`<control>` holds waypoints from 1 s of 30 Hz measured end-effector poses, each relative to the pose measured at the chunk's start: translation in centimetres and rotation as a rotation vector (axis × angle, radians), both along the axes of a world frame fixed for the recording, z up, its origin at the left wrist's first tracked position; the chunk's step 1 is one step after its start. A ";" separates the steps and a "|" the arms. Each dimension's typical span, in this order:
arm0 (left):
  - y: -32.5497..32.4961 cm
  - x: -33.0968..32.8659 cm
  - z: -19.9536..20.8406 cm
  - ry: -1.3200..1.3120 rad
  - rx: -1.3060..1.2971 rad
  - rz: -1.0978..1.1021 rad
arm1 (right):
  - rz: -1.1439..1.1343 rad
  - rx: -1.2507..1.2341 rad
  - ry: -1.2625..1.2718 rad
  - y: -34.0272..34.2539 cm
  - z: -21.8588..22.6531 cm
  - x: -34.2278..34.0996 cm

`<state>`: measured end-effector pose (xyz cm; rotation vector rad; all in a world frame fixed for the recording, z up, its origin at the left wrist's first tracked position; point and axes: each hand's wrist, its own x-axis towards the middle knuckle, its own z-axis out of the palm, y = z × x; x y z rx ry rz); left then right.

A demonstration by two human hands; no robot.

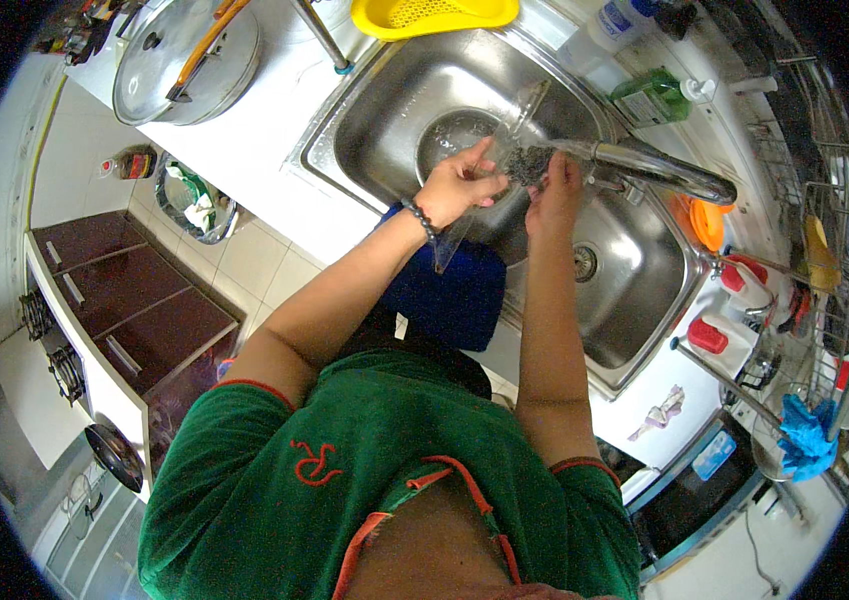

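Observation:
Over the double steel sink (369,90), my left hand (456,190) is closed on a clear, see-through piece (451,245), tilted, with one end toward the far basin wall and the other toward me. Its exact kind cannot be made out. My right hand (555,198) pinches a dark grey metal scouring pad (524,165) against or close beside the clear piece. Below, a round metal bowl (432,140) rests in the left basin, partly hidden by my left hand. The tap (664,172) reaches in from the right, its end near my right hand.
A yellow strainer (434,15) lies beyond the sink, a green soap bottle (652,97) behind the tap. On the left counter stands a lidded pot (184,60). Red-and-white containers (709,335), a wire rack (844,230) and blue gloves (807,437) are at the right.

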<state>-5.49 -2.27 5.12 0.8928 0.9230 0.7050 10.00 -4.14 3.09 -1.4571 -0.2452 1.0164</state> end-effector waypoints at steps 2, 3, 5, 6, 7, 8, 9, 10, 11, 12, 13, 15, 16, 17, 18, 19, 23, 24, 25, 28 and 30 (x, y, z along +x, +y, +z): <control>0.5 -0.9 0.8 -0.141 -0.174 -0.052 | 0.035 0.027 -0.058 0.3 0.3 -0.1; 0.5 -1.2 1.3 -0.193 -0.230 -0.061 | 0.056 0.041 -0.085 0.5 1.1 -0.4; 0.4 -1.4 1.2 -0.233 -0.257 -0.082 | 0.062 0.039 -0.081 0.9 2.4 -1.3; 0.4 -1.4 1.3 -0.242 -0.256 -0.077 | 0.045 0.022 -0.051 1.0 2.9 -2.1; 0.3 -1.4 1.6 -0.252 -0.255 -0.073 | 0.028 0.006 -0.020 1.0 3.1 -2.5; 0.3 -1.3 1.7 -0.261 -0.254 -0.068 | 0.043 0.049 -0.007 0.8 2.6 -2.6; 0.4 -1.3 1.7 -0.259 -0.244 -0.068 | 0.060 0.091 0.005 0.5 2.0 -2.7; 0.4 -1.4 1.7 -0.257 -0.233 -0.068 | 0.077 0.134 0.016 0.3 1.4 -2.7; 0.5 -1.3 1.6 -0.255 -0.222 -0.068 | 0.069 0.150 -0.037 0.2 0.9 -2.5; 0.4 -1.3 1.6 -0.239 -0.199 -0.079 | 0.061 0.165 -0.087 0.2 0.8 -2.3; 0.3 -1.3 1.6 -0.223 -0.176 -0.091 | 0.052 0.180 -0.138 0.3 0.7 -2.1; 0.2 -1.1 1.3 -0.196 -0.117 -0.105 | 0.129 0.077 -0.308 0.6 0.7 -1.6; 0.2 -1.0 0.8 -0.185 -0.081 -0.107 | 0.167 0.024 -0.392 0.6 0.7 -1.5; 0.1 -1.0 0.5 -0.174 -0.045 -0.108 | 0.167 0.010 -0.341 0.7 0.5 -1.7; 0.1 -0.8 0.4 -0.149 0.003 -0.123 | 0.163 -0.003 -0.293 0.7 0.4 -2.0; 0.0 -0.7 0.3 -0.124 0.052 -0.136 | 0.160 -0.015 -0.244 0.8 0.2 -2.0; -0.6 -0.5 0.3 -0.065 0.099 -0.195 | 0.105 -0.055 -0.095 2.2 -0.2 -1.0; -0.7 -0.5 0.1 -0.068 0.070 -0.182 | 0.087 -0.033 -0.019 3.2 1.8 -0.9; -1.0 -0.4 0.1 -0.075 0.040 -0.177 | 0.060 -0.013 0.054 3.8 2.8 -0.7; -1.2 -0.2 0.6 -0.091 0.014 -0.167 | 0.137 0.071 -0.079 4.6 -2.6 2.1; -0.8 -0.5 0.6 -0.093 0.023 -0.139 | 0.088 0.109 0.026 3.4 -2.0 -0.7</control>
